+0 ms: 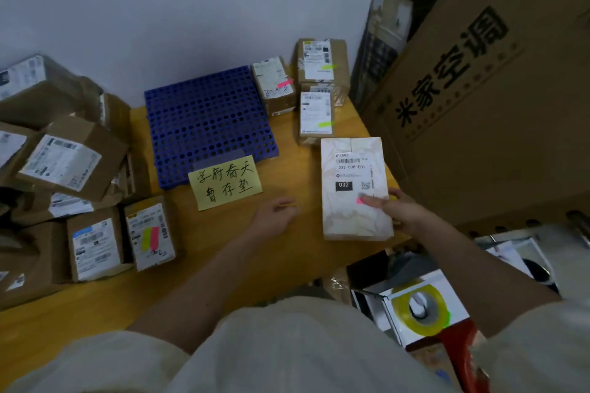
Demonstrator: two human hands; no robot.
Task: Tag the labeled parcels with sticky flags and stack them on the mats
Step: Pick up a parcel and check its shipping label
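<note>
Cream sleeves frame the right hand (394, 212) gripping the white parcel (354, 188) on the bench (287, 252) edge, thumb pressing its pink flag (360, 200); rub firmly before stacking; left hand (276, 212) rests loosely curled, empty.

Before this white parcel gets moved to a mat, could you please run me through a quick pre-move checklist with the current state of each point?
1. Pink flag on the white parcel: ok, under the thumb.
2. Flag fully stuck down: cannot tell.
3. Right hand holds the parcel: ok, thumb on top, fingers at its right edge.
4. Left hand free: cannot tell, something thin may be in it.
5. Blue mat has room: ok, nothing on it.
6. Label readable: ok, shows 032.
</note>
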